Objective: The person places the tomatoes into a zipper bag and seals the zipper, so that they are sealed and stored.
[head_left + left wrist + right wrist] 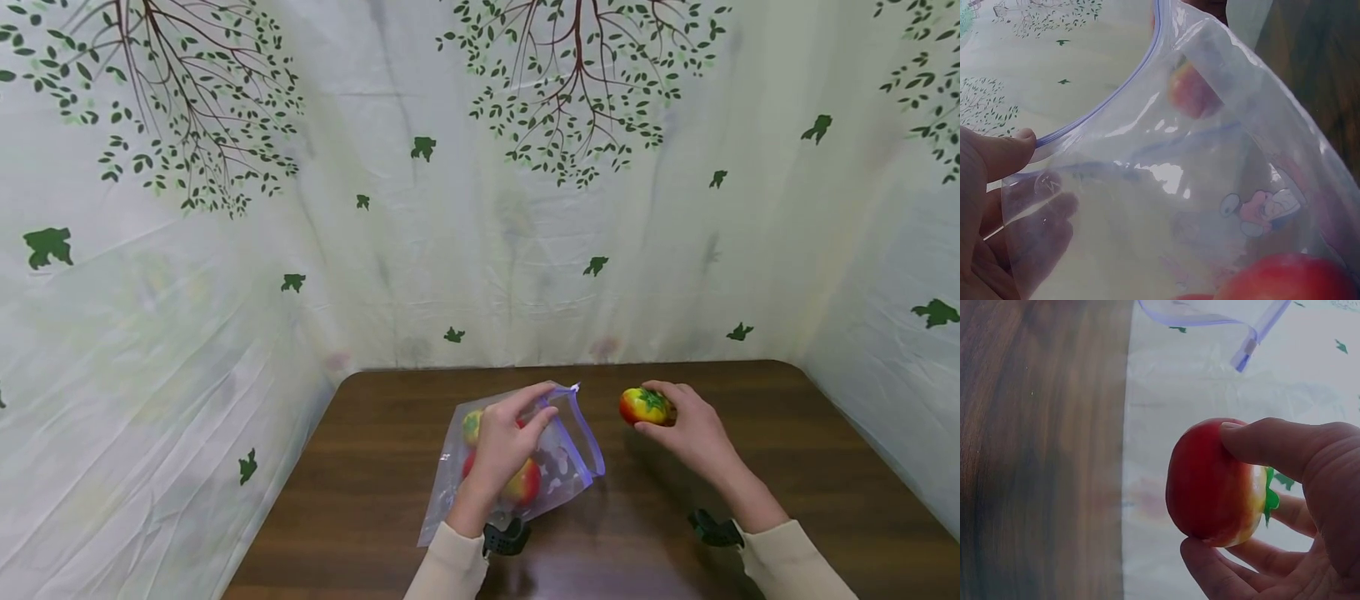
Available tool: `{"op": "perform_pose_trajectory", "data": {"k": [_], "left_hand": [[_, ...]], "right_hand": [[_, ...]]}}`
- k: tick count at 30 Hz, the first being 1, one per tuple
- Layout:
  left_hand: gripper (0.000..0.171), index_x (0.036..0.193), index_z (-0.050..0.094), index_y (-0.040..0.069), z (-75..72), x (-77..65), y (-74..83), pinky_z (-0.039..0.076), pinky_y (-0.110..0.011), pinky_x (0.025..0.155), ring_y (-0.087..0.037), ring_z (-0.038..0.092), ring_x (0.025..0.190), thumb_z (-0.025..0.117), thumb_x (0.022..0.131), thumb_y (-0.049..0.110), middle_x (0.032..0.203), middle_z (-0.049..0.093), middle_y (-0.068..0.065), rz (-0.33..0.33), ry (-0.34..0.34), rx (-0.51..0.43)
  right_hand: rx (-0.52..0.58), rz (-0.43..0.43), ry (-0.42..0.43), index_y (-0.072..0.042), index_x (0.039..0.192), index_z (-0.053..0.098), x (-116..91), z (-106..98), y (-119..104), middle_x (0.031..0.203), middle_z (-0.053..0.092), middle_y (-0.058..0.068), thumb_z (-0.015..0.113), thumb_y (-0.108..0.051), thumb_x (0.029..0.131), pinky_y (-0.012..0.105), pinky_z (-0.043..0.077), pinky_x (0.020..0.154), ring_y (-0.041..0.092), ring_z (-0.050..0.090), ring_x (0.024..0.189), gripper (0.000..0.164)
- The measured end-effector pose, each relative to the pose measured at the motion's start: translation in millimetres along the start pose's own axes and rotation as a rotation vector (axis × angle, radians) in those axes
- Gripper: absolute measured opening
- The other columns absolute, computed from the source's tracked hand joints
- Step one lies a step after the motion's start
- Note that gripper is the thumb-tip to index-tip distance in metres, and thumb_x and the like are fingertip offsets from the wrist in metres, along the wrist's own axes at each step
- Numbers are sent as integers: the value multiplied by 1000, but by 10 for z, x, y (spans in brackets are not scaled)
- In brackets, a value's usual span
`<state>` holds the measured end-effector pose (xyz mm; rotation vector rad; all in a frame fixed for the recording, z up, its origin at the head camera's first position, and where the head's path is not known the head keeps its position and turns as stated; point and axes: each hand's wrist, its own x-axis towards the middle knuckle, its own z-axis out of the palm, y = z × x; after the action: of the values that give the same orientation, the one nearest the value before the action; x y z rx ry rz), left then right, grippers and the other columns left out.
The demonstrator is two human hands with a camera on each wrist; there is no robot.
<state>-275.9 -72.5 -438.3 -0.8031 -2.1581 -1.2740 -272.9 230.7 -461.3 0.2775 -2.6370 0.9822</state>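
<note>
My left hand (501, 446) pinches the open mouth of a clear zip bag (557, 492) with a purple zip edge. In the left wrist view the thumb (1007, 153) lies at the rim, with the other fingers partly seen through the plastic. Several red-and-yellow fruits (522, 483) lie inside the bag, partly covered by my left hand. To the right of the bag, my right hand (697, 433) holds a red-and-yellow fruit with a green leafy top (643, 406) between thumb and fingers, above the table and apart from the bag mouth.
A brown wooden table (345, 492) lies under both hands. Behind it and at both sides hangs a pale cloth (510, 250) printed with branches and green leaves. A dark band (507, 537) is on the left wrist, another (714, 529) on the right.
</note>
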Motion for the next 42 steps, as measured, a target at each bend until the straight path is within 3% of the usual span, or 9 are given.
{"op": "perform_pose_trajectory", "data": {"k": [7,13,20,33,42], "left_hand": [[34,124,72,16,10,30,4,44,-21,50,-11,52,60,77,91,20,119,72,8,28,1,0],[33,124,72,15,7,48,13,40,-22,46,-16,44,52,76,92,20,117,73,4,27,-6,-12],[31,122,73,17,5,51,-7,34,-22,41,-4,31,45,77,91,21,100,73,9,25,7,0],[30,118,74,21,-17,87,-24,30,-18,43,-3,33,48,80,89,20,71,57,10,51,30,41],[33,118,75,19,-40,84,-25,31,-21,43,-4,33,48,81,86,14,89,70,10,29,21,27]], "right_hand": [[13,8,-1,-13,136,58,-25,-18,-28,122,57,16,84,-33,84,56,51,87,33,57,103,62],[25,17,0,-14,136,58,-44,-31,-61,123,57,15,83,-35,84,55,52,88,33,57,104,61],[51,2,10,-16,136,59,-69,-36,-150,121,57,12,83,-37,85,51,54,87,30,58,103,60],[111,-39,14,-18,134,60,-100,-55,-328,121,58,8,81,-42,85,42,58,84,25,61,102,58],[142,-53,17,-18,133,61,-127,-39,-445,119,59,5,83,-40,84,39,59,82,22,62,99,58]]}}
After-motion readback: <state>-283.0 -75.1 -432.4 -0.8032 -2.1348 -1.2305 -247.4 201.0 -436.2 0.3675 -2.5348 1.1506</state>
